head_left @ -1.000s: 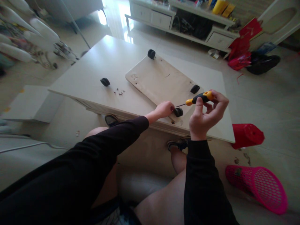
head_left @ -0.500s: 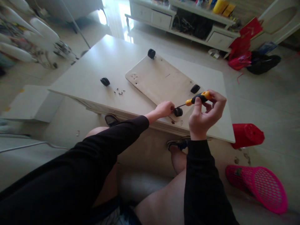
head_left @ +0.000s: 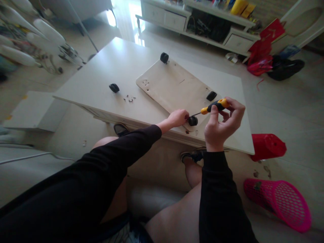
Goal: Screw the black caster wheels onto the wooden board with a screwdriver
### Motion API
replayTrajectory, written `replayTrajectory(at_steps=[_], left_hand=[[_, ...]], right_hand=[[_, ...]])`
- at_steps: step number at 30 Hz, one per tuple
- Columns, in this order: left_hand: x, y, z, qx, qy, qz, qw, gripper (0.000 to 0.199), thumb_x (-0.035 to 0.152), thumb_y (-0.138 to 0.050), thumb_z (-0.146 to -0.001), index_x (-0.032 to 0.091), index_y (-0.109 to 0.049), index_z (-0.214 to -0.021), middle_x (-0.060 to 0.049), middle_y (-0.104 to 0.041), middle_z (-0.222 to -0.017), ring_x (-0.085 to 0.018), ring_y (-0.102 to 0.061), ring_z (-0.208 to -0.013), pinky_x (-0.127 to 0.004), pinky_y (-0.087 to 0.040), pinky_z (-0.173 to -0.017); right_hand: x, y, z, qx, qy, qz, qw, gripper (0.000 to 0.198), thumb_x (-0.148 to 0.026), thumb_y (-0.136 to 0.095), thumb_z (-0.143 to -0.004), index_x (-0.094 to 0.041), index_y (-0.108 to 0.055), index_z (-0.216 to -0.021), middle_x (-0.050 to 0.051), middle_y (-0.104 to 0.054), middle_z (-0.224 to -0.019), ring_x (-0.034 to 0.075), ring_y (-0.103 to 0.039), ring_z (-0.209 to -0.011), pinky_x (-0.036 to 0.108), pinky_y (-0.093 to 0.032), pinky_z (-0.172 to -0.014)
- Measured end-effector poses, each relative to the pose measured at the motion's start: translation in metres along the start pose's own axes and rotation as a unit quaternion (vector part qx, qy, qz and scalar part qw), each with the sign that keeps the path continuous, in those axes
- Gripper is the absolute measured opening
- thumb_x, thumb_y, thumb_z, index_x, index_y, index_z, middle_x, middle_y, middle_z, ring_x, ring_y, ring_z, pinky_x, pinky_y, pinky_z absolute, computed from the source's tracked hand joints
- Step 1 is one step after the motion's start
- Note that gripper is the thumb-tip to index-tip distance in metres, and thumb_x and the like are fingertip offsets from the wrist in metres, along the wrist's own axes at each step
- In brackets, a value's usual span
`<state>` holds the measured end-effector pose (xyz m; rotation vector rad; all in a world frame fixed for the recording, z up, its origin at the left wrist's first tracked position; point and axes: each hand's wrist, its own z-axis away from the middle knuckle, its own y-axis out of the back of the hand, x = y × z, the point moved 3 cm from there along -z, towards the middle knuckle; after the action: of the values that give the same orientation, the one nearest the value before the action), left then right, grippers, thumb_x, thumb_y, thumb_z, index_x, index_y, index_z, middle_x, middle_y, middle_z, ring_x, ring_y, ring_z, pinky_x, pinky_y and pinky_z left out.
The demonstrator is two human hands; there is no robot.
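A pale board (head_left: 174,84) lies on the white table, with black caster wheels at three of its corners. My right hand (head_left: 222,123) grips a yellow-and-black screwdriver (head_left: 215,106), its shaft slanting down to the left. The tip reaches the near caster (head_left: 193,121). Beside that caster my left hand (head_left: 179,118) has its fingers closed at the screwdriver's tip; what they pinch is too small to make out. Another caster (head_left: 211,96) sits just beyond the screwdriver handle, and one more (head_left: 164,57) at the far corner. The left corner of the board shows bare screw holes.
A loose caster (head_left: 114,88) and several small screws (head_left: 130,100) lie on the white table (head_left: 93,81), left of the board. On the floor at the right are a red bin (head_left: 268,147) and a pink mesh basket (head_left: 278,202). A white cabinet (head_left: 174,20) stands behind.
Both hands and the screwdriver hold nearly the same pose. The whole view has shifted very slightly; no object has visibly moved on the table.
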<state>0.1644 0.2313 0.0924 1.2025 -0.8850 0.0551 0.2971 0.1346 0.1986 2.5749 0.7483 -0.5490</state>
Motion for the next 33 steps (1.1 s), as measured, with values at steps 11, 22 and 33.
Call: replayTrajectory(at_steps=[11, 22, 33], left_hand=[[0.0025, 0.0014, -0.0002, -0.010, -0.016, -0.013, 1.000, 0.020, 0.017, -0.062, -0.098, 0.017, -0.081, -0.105, -0.014, -0.082, -0.114, -0.025, -0.074, -0.102, -0.034, -0.052, -0.083], [0.0039, 0.0013, 0.0002, -0.011, -0.027, -0.025, 0.999, 0.025, 0.015, -0.061, -0.096, 0.018, -0.081, -0.110, -0.013, -0.082, -0.116, -0.025, -0.075, -0.103, -0.033, -0.052, -0.082], [0.0041, 0.0013, 0.0039, 0.006, -0.042, -0.064, 0.997, 0.023, 0.018, -0.062, -0.097, 0.017, -0.082, -0.109, -0.013, -0.082, -0.111, -0.025, -0.076, -0.103, -0.034, -0.053, -0.083]], right_hand=[[-0.0010, -0.0002, -0.0003, 0.002, -0.003, 0.024, 1.000, 0.033, -0.031, -0.065, -0.097, -0.027, -0.062, -0.129, 0.007, -0.070, -0.120, 0.023, -0.074, -0.111, 0.035, -0.064, -0.076], [-0.0011, -0.0006, 0.0001, -0.003, -0.004, 0.022, 1.000, 0.033, -0.031, -0.066, -0.097, -0.027, -0.063, -0.129, 0.006, -0.070, -0.120, 0.022, -0.074, -0.110, 0.036, -0.065, -0.077], [-0.0022, -0.0011, 0.0002, 0.002, 0.000, 0.015, 1.000, 0.034, -0.028, -0.068, -0.096, -0.028, -0.064, -0.129, 0.006, -0.070, -0.119, 0.023, -0.073, -0.109, 0.036, -0.064, -0.076]])
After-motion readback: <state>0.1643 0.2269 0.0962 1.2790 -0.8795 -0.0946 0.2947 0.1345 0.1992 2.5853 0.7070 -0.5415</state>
